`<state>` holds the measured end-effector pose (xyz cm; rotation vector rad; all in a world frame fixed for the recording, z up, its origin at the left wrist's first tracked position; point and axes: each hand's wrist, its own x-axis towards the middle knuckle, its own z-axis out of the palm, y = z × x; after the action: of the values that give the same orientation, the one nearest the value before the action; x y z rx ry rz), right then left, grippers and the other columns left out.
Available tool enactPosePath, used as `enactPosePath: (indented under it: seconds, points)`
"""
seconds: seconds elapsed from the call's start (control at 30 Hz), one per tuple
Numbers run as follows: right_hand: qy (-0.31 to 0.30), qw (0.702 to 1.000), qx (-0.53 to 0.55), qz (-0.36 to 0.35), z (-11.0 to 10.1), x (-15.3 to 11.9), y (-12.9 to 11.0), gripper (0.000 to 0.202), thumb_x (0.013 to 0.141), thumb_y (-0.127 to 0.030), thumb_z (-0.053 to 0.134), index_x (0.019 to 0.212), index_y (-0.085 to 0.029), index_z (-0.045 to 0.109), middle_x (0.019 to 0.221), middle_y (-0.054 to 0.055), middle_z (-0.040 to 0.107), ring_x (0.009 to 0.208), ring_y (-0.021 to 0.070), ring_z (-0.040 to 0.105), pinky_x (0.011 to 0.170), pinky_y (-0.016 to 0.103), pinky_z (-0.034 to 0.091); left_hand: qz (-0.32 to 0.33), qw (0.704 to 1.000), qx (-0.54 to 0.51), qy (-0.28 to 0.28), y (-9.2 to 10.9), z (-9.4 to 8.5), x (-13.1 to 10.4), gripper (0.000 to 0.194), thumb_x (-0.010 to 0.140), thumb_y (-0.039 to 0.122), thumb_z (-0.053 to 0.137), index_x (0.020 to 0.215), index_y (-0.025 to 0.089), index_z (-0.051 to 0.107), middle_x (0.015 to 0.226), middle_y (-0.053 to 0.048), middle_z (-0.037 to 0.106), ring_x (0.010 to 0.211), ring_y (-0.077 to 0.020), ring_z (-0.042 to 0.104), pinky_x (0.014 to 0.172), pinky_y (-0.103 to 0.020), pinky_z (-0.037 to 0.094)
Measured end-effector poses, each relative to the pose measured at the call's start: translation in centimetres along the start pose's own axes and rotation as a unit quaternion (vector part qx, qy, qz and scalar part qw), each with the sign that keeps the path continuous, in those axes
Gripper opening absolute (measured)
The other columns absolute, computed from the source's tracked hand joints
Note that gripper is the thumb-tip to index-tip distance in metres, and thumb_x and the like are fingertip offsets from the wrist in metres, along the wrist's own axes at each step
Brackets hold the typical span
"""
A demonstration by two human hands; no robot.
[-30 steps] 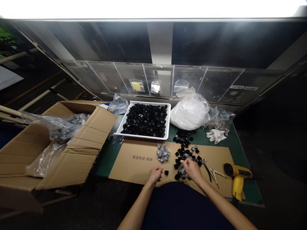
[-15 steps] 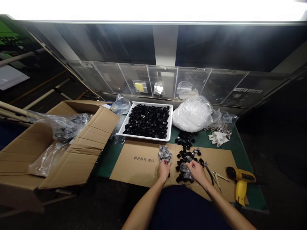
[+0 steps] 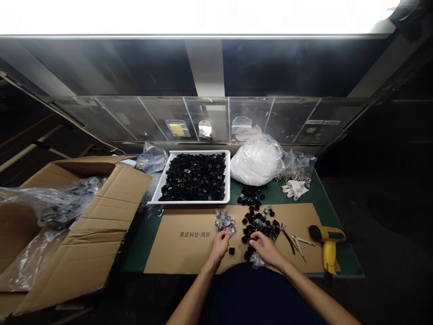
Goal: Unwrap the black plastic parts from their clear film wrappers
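My left hand [image 3: 220, 245] is closed in a pinch at the near edge of a small pile of clear, silvery pieces [image 3: 225, 220]; what the fingertips hold is too small to make out. A lone black part [image 3: 232, 251] lies on the cardboard just right of it. Over the spread of small black parts [image 3: 260, 221], my right hand [image 3: 265, 248] has thumb and fingers together, and I cannot tell what is between them. Below that hand, crumpled clear plastic [image 3: 257, 260] lies at the sheet's near edge, against the dark clothing.
A white tray [image 3: 228, 180] full of black parts stands behind the cardboard sheet [image 3: 176, 253]. Cutting pliers [image 3: 288, 239], tweezers-like tools [image 3: 299, 248] and a yellow heat gun [image 3: 328, 241] lie right. Behind are a white bag [image 3: 259, 160] and glove [image 3: 295, 189]; a carton [image 3: 101, 216] stands left.
The view has shifted, so the bench appears further left. The clear plastic by my right hand now lies nearer my body. A black part beside my left hand has come into plain view.
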<state>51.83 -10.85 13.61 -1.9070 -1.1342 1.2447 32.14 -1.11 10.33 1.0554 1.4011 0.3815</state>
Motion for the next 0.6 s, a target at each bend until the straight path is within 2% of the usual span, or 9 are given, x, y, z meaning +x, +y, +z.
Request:
enactPosePath:
  seconds: [0.1, 0.2, 0.33, 0.5, 0.6]
  points:
    - [-0.050, 0.999, -0.001, -0.018, 0.6, 0.6, -1.2, 0.049, 0.078, -0.042, 0.063, 0.123, -0.022, 0.057, 0.066, -0.006, 0.054, 0.062, 0.0134, 0.050, 0.061, 0.024, 0.037, -0.008, 0.998, -0.043, -0.044, 1.2, -0.8, -2.1, 0.029, 0.072, 0.047, 0.058, 0.071, 0.018, 0.056, 0.054, 0.005, 0.048, 0.047, -0.0094, 0.043, 0.045, -0.021, 0.037]
    - [-0.128, 0.991, 0.034, -0.027, 0.9, 0.8, -1.9, 0.065, 0.073, -0.043, 0.070, 0.132, -0.022, 0.051, 0.072, -0.004, 0.057, 0.063, 0.0128, 0.050, 0.060, 0.023, 0.038, -0.022, 0.987, -0.136, -0.086, 2.6, -1.2, -4.2, 0.030, 0.071, 0.045, 0.060, 0.077, 0.015, 0.060, 0.059, 0.001, 0.055, 0.052, -0.0106, 0.048, 0.046, -0.021, 0.039]
    - [-0.204, 0.975, 0.062, -0.055, 1.0, 0.5, -2.0, 0.047, 0.072, -0.038, 0.072, 0.115, -0.021, 0.065, 0.071, -0.004, 0.056, 0.063, 0.0114, 0.047, 0.061, 0.022, 0.037, -0.056, 0.961, -0.252, -0.095, 3.9, -1.0, -6.3, 0.027, 0.074, 0.039, 0.061, 0.082, 0.013, 0.062, 0.060, -0.002, 0.058, 0.055, -0.0113, 0.051, 0.045, -0.020, 0.038]
    - [-0.200, 0.970, 0.130, -0.045, 0.8, -0.3, -2.3, 0.023, 0.077, -0.037, 0.066, 0.088, -0.017, 0.067, 0.068, -0.004, 0.055, 0.061, 0.0101, 0.044, 0.059, 0.021, 0.035, -0.127, 0.927, -0.344, -0.081, 3.9, -0.4, -6.8, 0.019, 0.079, 0.034, 0.054, 0.077, 0.015, 0.058, 0.060, -0.002, 0.058, 0.051, -0.0101, 0.050, 0.043, -0.020, 0.038]
    - [-0.189, 0.970, 0.153, -0.022, 0.9, -0.5, -2.3, 0.021, 0.078, -0.038, 0.061, 0.078, -0.017, 0.062, 0.064, -0.005, 0.052, 0.057, 0.0094, 0.041, 0.055, 0.020, 0.032, -0.144, 0.928, -0.337, -0.067, 3.3, -0.2, -6.4, 0.017, 0.081, 0.032, 0.053, 0.079, 0.015, 0.057, 0.065, -0.002, 0.058, 0.054, -0.0096, 0.053, 0.044, -0.019, 0.040]
